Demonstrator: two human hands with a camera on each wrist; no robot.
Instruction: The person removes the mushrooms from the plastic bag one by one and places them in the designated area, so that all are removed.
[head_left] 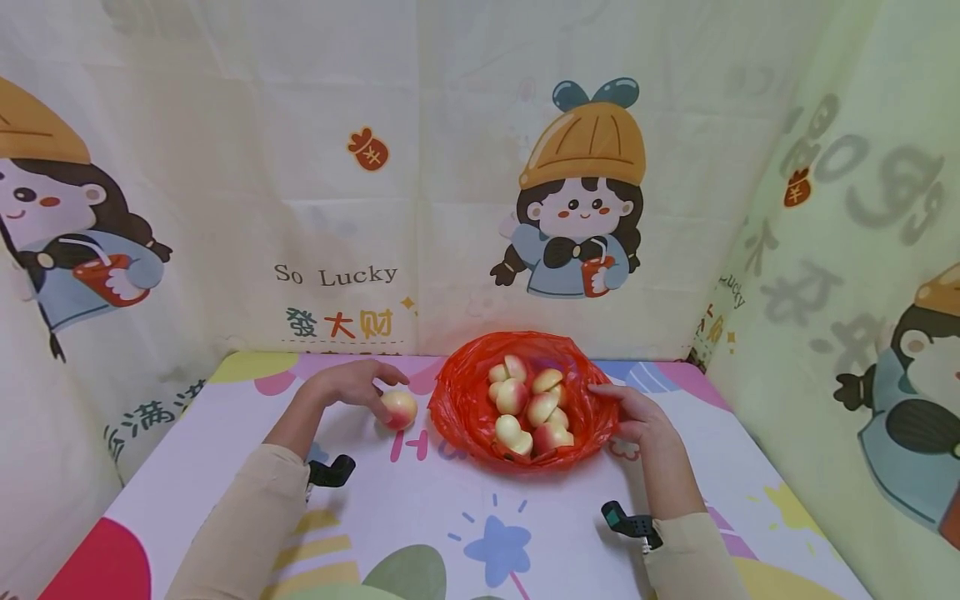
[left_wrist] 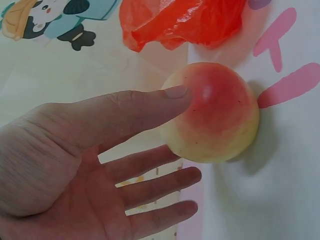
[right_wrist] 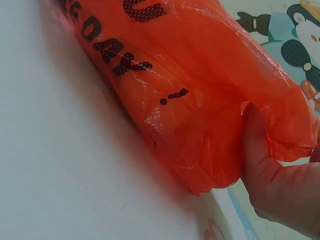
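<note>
My left hand is at the left of the table with a round yellow-and-pink peach at its fingertips. In the left wrist view the thumb lies against the pink side of the peach, the index finger is mostly hidden, and the other fingers spread apart. Right of it stands an opened red plastic bag. Several pale yellow-and-pink fruits lie inside, some rounded and some like halves. My right hand grips the bag's right rim; in the right wrist view the thumb presses the red plastic from outside.
The table has a printed white cover with coloured shapes and letters. Close behind the bag rises a cream cloth backdrop with cartoon prints, and similar cloth hangs at both sides. Each wrist wears a small black device.
</note>
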